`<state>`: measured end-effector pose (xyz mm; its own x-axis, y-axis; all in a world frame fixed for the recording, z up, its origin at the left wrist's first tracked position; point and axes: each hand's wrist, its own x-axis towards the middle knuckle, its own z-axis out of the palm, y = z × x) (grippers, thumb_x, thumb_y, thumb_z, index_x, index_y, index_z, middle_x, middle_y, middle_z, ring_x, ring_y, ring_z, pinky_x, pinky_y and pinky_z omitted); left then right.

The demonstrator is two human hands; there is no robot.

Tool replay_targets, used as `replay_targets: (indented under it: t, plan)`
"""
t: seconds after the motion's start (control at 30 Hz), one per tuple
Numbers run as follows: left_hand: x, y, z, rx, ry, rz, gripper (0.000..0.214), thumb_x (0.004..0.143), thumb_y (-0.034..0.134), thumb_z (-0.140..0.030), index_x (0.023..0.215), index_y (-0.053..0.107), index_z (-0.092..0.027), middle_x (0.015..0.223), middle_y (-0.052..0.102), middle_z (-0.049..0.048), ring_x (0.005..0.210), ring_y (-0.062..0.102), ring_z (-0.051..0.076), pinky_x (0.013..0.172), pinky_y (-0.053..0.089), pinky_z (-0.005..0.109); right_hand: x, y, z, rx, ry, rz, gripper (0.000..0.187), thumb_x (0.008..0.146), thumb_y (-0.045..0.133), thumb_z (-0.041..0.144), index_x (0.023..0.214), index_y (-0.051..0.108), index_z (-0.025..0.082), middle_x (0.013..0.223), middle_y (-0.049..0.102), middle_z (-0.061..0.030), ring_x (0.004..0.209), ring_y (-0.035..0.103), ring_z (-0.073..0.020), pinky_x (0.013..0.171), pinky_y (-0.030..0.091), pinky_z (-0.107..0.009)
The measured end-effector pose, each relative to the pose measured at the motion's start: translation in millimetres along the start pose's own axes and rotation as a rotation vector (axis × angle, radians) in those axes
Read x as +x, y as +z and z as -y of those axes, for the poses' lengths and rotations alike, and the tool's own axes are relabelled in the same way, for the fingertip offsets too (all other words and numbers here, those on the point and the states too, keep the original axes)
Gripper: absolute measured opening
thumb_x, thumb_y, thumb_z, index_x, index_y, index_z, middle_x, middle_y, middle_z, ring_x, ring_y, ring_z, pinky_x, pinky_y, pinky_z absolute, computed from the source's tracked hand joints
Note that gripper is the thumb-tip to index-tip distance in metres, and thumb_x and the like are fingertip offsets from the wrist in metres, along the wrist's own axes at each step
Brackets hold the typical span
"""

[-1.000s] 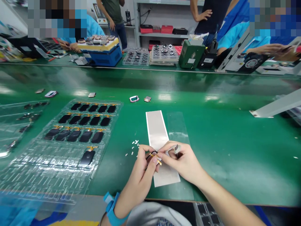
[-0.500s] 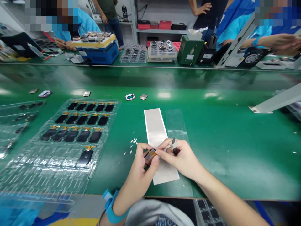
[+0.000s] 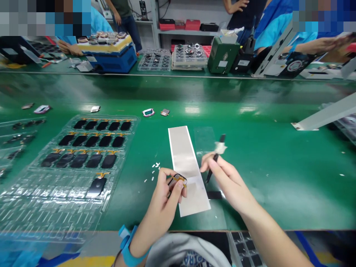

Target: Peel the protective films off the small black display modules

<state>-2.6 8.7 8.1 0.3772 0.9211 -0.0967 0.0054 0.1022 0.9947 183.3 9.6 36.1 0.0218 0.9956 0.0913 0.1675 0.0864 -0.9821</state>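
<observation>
Pinched between the fingers and thumb of my left hand (image 3: 168, 198) is a small watch-size screen (image 3: 178, 178) with a black rim and an orange flex cable, held over the left edge of a pale sheet strip (image 3: 180, 144). My right hand (image 3: 230, 178) grips black tweezers (image 3: 211, 170), wrapped with whitish tape near the upper end, just right of the strip. Under that hand lies a clear film (image 3: 204, 137), and a dark flat piece (image 3: 215, 195) shows beside the strip. Several tiny white bits (image 3: 155, 165) are scattered left of my left hand.
A clear plastic tray (image 3: 130, 137) with rows of black screens lies on the left. Small watch parts (image 3: 148, 112) sit farther back. A white metal post (image 3: 322, 113) stands at right. Across the bench are co-workers, a blue box (image 3: 114, 61) and a green box (image 3: 224, 55).
My right hand has drawn away from the screen to the right, and the tweezers now point up and forward. My left hand keeps the screen. The view has shifted slightly.
</observation>
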Motion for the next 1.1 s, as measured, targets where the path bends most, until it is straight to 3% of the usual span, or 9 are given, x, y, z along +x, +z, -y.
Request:
replay_targets:
  t: [0.13, 0.33, 0.53, 0.67, 0.8, 0.9, 0.97, 1.1]
  plan:
    - [-3, -0.4, 2, 0.021, -0.014, 0.031, 0.016, 0.104, 0.040, -0.039, 0.100, 0.038, -0.024, 0.072, 0.053, -0.0046, 0.063, 0.047, 0.011, 0.059, 0.038, 0.023, -23, -8, -3, -0.091, -0.071, -0.131, 0.028, 0.103, 0.040, 0.032, 0.084, 0.058, 0.024, 0.083, 0.056, -0.0003, 0.083, 0.054, -0.0151, 0.077, 0.041, -0.028]
    - [-3, -1.7, 5, -0.009, -0.027, 0.076, 0.014, 0.104, 0.042, -0.038, 0.103, 0.039, -0.024, 0.069, 0.049, -0.0053, 0.062, 0.045, 0.011, 0.055, 0.033, 0.023, -30, 9, -1, -0.245, -0.134, 0.077, 0.015, 0.095, 0.051, 0.017, 0.099, 0.063, 0.024, 0.082, 0.056, 0.0000, 0.072, 0.053, -0.0134, 0.064, 0.040, -0.026]
    - [-4, -2.5, 3, -0.069, -0.042, 0.092, 0.017, 0.103, 0.044, -0.040, 0.102, 0.038, -0.025, 0.072, 0.049, -0.0052, 0.065, 0.046, 0.011, 0.058, 0.036, 0.022, -20, 21, -6, -0.170, -0.031, 0.101, 0.012, 0.093, 0.054, 0.022, 0.100, 0.064, 0.023, 0.068, 0.041, 0.0040, 0.063, 0.043, -0.0126, 0.057, 0.037, -0.025]
    - [-2, -2.3, 2, -0.045, -0.013, 0.084, 0.015, 0.103, 0.044, -0.038, 0.102, 0.038, -0.025, 0.070, 0.049, -0.0059, 0.062, 0.045, 0.011, 0.055, 0.033, 0.022, -23, 17, -9, -0.124, -0.002, 0.096, 0.016, 0.097, 0.050, 0.028, 0.106, 0.063, 0.025, 0.078, 0.051, 0.0009, 0.072, 0.050, -0.0145, 0.066, 0.043, -0.028]
    - [-1, -1.5, 3, -0.014, -0.018, 0.071, 0.013, 0.103, 0.044, -0.035, 0.100, 0.036, -0.025, 0.071, 0.057, -0.0049, 0.060, 0.045, 0.011, 0.055, 0.035, 0.023, -33, 10, -10, -0.165, -0.060, -0.079, 0.030, 0.104, 0.037, 0.033, 0.098, 0.066, 0.026, 0.100, 0.058, -0.0038, 0.099, 0.055, -0.0182, 0.088, 0.044, -0.033]
    - [-2, -0.8, 4, 0.075, -0.023, 0.061, 0.011, 0.104, 0.040, -0.034, 0.100, 0.035, -0.025, 0.080, 0.063, -0.0018, 0.064, 0.050, 0.013, 0.060, 0.039, 0.025, -42, 7, -16, -0.098, -0.084, -0.214, 0.029, 0.104, 0.036, 0.030, 0.094, 0.062, 0.025, 0.094, 0.056, -0.0025, 0.089, 0.057, -0.0154, 0.080, 0.047, -0.028]
    - [-3, -0.1, 4, 0.197, -0.011, 0.058, 0.009, 0.104, 0.038, -0.034, 0.100, 0.036, -0.025, 0.088, 0.066, 0.0013, 0.075, 0.058, 0.015, 0.069, 0.043, 0.028, -48, 7, -23, -0.024, -0.061, -0.222, 0.019, 0.103, 0.042, 0.026, 0.095, 0.060, 0.025, 0.093, 0.054, -0.0012, 0.081, 0.058, -0.0129, 0.073, 0.051, -0.025]
    - [-3, 1.6, 3, 0.458, 0.017, 0.096, 0.008, 0.104, 0.037, -0.031, 0.103, 0.041, -0.024, 0.097, 0.066, 0.0050, 0.085, 0.064, 0.019, 0.075, 0.045, 0.033, -56, 12, -39, 0.003, -0.037, -0.250, 0.006, 0.097, 0.054, 0.020, 0.100, 0.058, 0.025, 0.100, 0.053, -0.0023, 0.087, 0.062, -0.0127, 0.077, 0.057, -0.025]
